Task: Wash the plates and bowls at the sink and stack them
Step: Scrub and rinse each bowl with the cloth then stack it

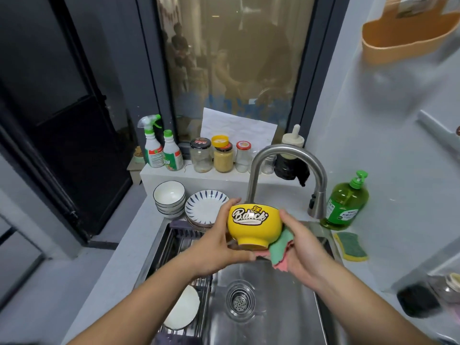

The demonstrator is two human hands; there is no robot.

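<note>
I hold a yellow bowl (254, 226) with lettering upright over the steel sink (271, 317). My left hand (219, 242) grips its left side, thumb under the foot. My right hand (303, 250) presses a green and pink cloth (282, 247) against the bowl's right side and base. Behind the sink stands a stack of white bowls (169, 199) beside a stack of blue-patterned plates (205, 207). A white plate (183, 308) lies on the roll-up rack (174, 242) over the sink's left part.
A curved faucet (288, 175) arches just behind the bowl. Green dish soap (344, 202) and a yellow-green sponge (351, 246) sit at the right. Spray bottles (160, 150) and jars (221, 155) line the window ledge. A dark object (418, 302) lies at the counter's right.
</note>
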